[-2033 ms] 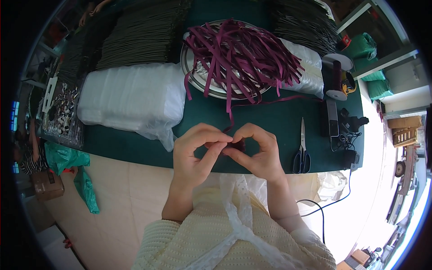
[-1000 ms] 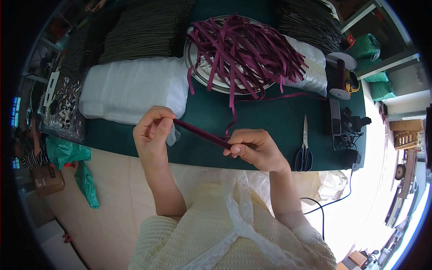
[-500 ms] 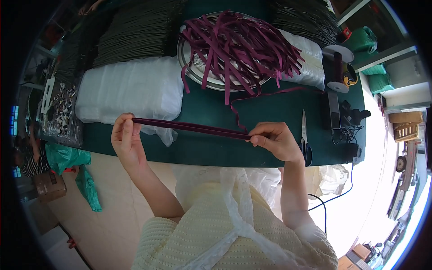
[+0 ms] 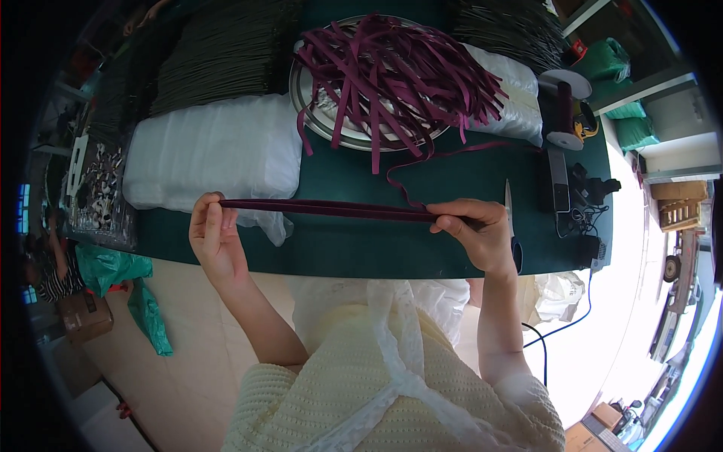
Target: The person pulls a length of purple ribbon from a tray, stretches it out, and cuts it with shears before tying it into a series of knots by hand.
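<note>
A length of dark purple ribbon (image 4: 324,208) is stretched, doubled, between my two hands above the front of the table. My left hand (image 4: 216,233) pinches its left end between thumb and fingertips. At the other end, my right hand (image 4: 478,232) has the ribbon gripped between thumb and curled fingers. From near that hand a single strand runs back across the table toward the spool (image 4: 565,114) at the right. Behind the stretched part, many cut purple ribbons (image 4: 399,83) lie heaped on a round metal tray (image 4: 303,98).
Scissors (image 4: 517,252) lie beside my right hand, partly hidden by it. A white wrapped bundle (image 4: 215,151) sits behind my left hand. A small dark device (image 4: 557,181) with cables is at the right edge of the green table (image 4: 346,256). Dark thin stems (image 4: 218,60) lie at the back.
My right hand has moved to the right, toward the scissors, and the doubled ribbon between my hands is longer. My left hand has stayed nearly in place.
</note>
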Demonstrator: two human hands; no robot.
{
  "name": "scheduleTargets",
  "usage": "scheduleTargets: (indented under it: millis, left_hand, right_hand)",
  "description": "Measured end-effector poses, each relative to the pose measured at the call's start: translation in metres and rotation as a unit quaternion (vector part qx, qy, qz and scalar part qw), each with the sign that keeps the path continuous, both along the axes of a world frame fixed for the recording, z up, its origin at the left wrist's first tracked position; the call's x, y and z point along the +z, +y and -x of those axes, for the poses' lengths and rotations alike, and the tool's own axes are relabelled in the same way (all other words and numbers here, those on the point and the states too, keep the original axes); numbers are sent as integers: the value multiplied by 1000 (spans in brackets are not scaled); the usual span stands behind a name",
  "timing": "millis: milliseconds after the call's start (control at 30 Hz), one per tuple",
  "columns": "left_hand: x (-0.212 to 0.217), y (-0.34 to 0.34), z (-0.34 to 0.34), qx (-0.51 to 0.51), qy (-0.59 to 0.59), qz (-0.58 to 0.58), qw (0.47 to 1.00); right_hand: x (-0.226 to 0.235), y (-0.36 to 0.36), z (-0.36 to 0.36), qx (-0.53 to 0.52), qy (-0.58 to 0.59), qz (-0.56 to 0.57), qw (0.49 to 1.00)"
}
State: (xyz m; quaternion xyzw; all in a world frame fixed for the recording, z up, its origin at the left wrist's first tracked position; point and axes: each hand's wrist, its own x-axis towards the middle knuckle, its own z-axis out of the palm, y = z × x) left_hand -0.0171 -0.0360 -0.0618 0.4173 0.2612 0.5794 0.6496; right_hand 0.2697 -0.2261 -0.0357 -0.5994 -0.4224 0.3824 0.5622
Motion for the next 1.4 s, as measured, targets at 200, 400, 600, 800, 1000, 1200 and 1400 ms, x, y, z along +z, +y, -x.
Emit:
scheduleTargets:
  millis: [200,400,600,800,1000,1200,1400]
  left_hand:
    - [1,2,7,4,-12,1,1000]
    - [-9,8,19,-109,-118,64,985]
    - [-13,4,23,-68,-52,53,995]
    - [-14,2,26,-76,-32,38,996]
    - [-17,5,30,-81,-45,45,995]
    - [-19,7,32,-86,-59,53,993]
    - [-15,6,35,-74,-41,43,996]
  right_hand:
    - [6,0,-1,-6,-78,53,996]
    - [7,-3,-4,8,-117,65,991]
    - [10,-3,-9,16,-159,60,985]
    - [5,-6,-12,-6,-84,66,994]
    - [-2,-8,-16,2,107,17,994]
    - [-1,-6,-22,60,145,54,986]
    - [4,1,-17,28,-12,160,987]
